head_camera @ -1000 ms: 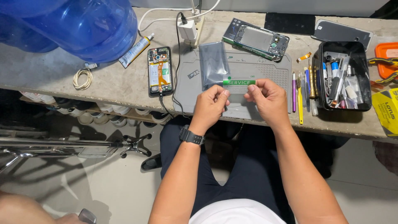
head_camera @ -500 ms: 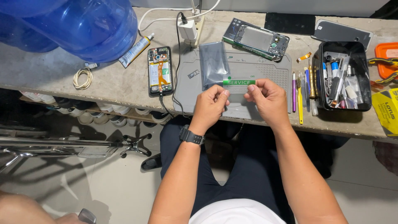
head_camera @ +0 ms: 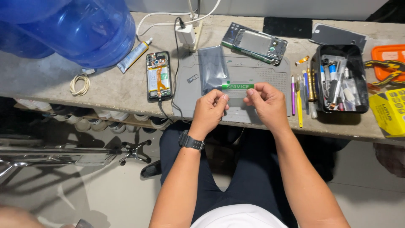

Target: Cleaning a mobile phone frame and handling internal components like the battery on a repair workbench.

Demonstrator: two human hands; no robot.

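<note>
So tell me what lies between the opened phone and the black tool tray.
In the head view, the grey work mat lies between opened phone and black tool tray, bearing a grey bag.

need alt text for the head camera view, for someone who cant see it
Seen from above, a seated person's left hand and right hand pinch the ends of a green strip over a grey mat on a workbench. An opened phone lies to the left, a black tool tray to the right.

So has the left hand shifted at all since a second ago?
No. The left hand keeps the same spot against the grey mat, still pinching the green-striped packet.
</note>
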